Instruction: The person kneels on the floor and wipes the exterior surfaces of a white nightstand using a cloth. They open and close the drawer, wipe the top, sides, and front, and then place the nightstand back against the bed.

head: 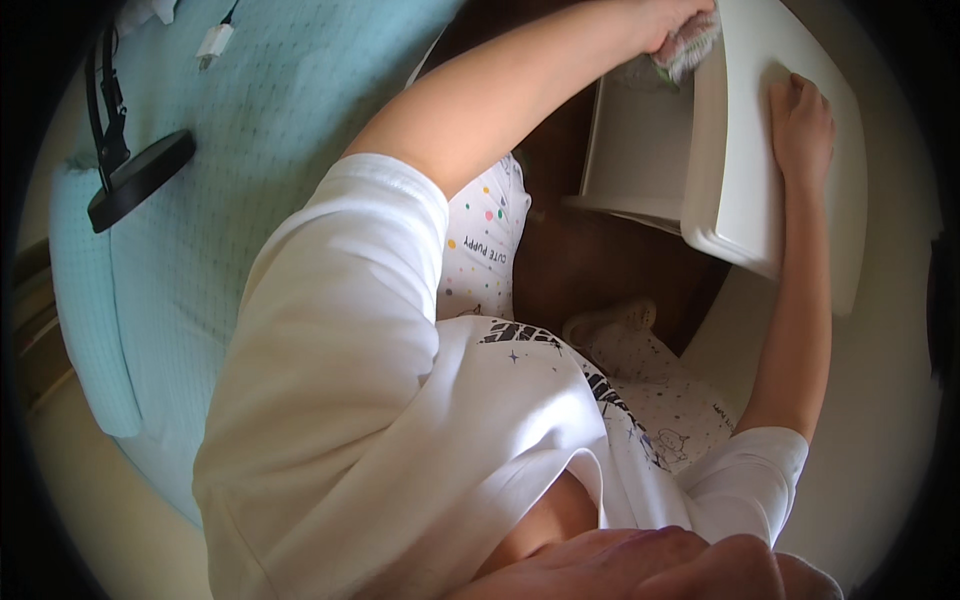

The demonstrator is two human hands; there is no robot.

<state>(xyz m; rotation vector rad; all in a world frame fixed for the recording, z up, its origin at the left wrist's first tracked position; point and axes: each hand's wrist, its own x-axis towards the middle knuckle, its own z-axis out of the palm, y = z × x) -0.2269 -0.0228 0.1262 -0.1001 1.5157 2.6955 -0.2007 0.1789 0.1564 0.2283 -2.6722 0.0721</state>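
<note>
My left hand (675, 26) reaches to the top edge of the view, closed around a small crumpled item (691, 46). That item looks like fabric, pale grey and reddish with a bit of green. It is held over a white drawer (637, 150) that stands pulled out. Against the outer side of the white drawer front (757, 150) rests my right hand (806, 127), its fingers curled. Whether a knob or handle lies under those fingers is hidden. Something translucent shows dimly inside the drawer, beneath the left hand.
On the left is a bed with a pale blue-green quilted cover (225, 247). A black jointed lamp (142, 176) and a white plug adapter (215, 43) are on that side. Dark brown floor (600, 262) shows below the drawer, near my legs in printed trousers (480, 232).
</note>
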